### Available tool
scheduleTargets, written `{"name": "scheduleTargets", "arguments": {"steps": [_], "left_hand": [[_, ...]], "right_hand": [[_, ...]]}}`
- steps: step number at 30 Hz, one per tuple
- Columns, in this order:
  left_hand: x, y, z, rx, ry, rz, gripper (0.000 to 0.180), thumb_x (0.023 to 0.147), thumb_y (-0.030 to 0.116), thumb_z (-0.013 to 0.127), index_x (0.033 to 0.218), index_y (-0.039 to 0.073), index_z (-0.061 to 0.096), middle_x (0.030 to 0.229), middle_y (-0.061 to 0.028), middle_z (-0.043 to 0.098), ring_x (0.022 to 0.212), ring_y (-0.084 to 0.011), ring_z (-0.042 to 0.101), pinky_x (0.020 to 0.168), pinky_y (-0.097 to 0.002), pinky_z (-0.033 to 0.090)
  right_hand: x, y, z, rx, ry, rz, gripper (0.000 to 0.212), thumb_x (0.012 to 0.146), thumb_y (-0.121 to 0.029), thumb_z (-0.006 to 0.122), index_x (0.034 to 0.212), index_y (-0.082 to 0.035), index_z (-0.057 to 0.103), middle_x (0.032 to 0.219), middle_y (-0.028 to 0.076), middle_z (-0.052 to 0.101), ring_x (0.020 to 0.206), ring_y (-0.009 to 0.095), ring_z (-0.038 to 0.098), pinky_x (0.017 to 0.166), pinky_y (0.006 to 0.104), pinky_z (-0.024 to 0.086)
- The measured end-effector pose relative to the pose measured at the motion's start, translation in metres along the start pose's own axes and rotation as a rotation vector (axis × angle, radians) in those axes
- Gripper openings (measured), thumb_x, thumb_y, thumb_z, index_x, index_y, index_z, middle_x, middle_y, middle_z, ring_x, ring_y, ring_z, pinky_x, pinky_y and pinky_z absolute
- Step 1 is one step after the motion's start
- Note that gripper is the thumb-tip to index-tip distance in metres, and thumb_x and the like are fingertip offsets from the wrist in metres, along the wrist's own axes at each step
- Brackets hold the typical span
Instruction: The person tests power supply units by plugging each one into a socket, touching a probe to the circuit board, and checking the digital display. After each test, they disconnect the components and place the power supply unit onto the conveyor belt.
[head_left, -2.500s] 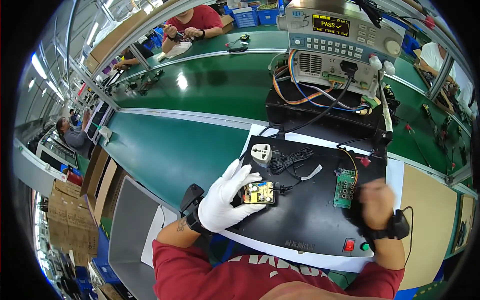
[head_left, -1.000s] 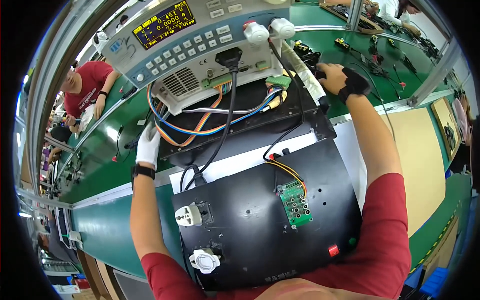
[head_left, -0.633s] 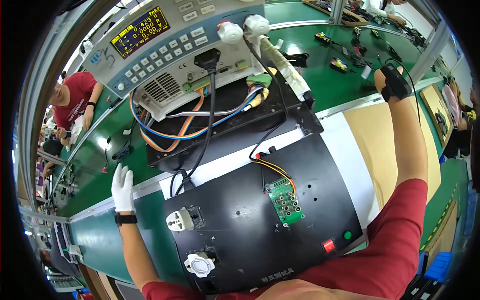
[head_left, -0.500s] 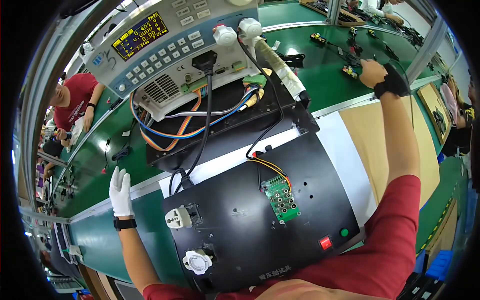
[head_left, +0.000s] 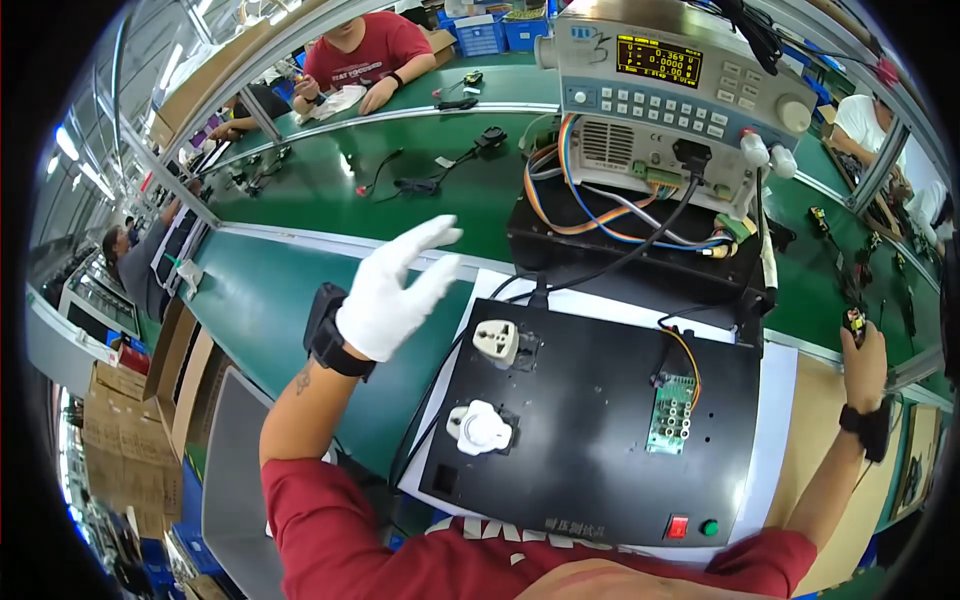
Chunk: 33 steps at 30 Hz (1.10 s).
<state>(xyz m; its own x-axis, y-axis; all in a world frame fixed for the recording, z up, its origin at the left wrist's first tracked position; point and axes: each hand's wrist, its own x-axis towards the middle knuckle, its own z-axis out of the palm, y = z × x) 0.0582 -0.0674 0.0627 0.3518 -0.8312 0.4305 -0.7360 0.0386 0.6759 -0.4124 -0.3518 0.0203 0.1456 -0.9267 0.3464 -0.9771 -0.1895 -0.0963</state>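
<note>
My left hand (head_left: 392, 290), in a white glove, hangs with fingers apart and nothing in it, just left of the black test box (head_left: 590, 400). On that box are two white sockets: the upper socket (head_left: 495, 343) shows its holes, and a round white piece covers the lower socket (head_left: 481, 428). A green board with metal contacts (head_left: 672, 415) lies at the box's right. Far to the right, my bare right hand (head_left: 866, 365) pinches a small circuit board (head_left: 854, 322) with yellow parts. Its fingertips are partly hidden.
Behind the box, a meter (head_left: 640, 85) with a lit display stands over a black case with coloured wires. Cables with small boards (head_left: 870, 250) lie on the green bench at right. A red switch (head_left: 677, 527) and green button (head_left: 710, 527) sit near me. Co-workers sit beyond.
My view has swung left. My left hand has risen and moved closer to the box with fingers spread. My right hand, earlier reaching among the cabled boards, now pinches one.
</note>
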Motion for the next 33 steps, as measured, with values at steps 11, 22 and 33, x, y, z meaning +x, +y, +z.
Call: {"name": "scheduleTargets", "arguments": {"steps": [11,22,33], "left_hand": [[-0.055,0.122,0.068,0.023,-0.478,0.7,0.053,0.068,0.026,0.065,0.111,0.002,0.047,0.11,-0.0184,0.049,0.091,-0.0354,0.05,0.085,-0.0427,0.037],[-0.087,0.135,0.08,0.15,-0.352,0.704,0.057,0.063,0.02,0.068,0.108,-0.007,0.045,0.083,-0.013,0.056,0.074,-0.029,0.055,0.069,-0.0351,0.044],[-0.081,0.132,0.061,0.326,-0.361,0.539,0.063,0.058,0.009,0.074,0.112,-0.002,0.045,0.092,-0.0173,0.056,0.087,-0.0352,0.054,0.078,-0.0402,0.043]], "right_hand": [[-0.181,-0.15,-0.135,0.431,-0.191,-0.711,0.056,0.055,-0.006,0.072,0.106,0.003,0.049,0.097,0.019,0.05,0.077,0.035,0.053,0.065,0.0391,0.044],[-0.194,-0.167,-0.115,0.858,-0.295,-0.909,0.059,0.058,0.003,0.066,0.11,0.006,0.039,0.099,0.023,0.048,0.086,0.039,0.05,0.074,0.0382,0.044],[-0.083,-0.068,-0.088,0.69,-0.035,-0.586,0.03,0.065,0.006,0.047,0.092,0.0,0.058,0.094,0.011,0.059,0.082,0.024,0.057,0.072,0.0322,0.045]]}}
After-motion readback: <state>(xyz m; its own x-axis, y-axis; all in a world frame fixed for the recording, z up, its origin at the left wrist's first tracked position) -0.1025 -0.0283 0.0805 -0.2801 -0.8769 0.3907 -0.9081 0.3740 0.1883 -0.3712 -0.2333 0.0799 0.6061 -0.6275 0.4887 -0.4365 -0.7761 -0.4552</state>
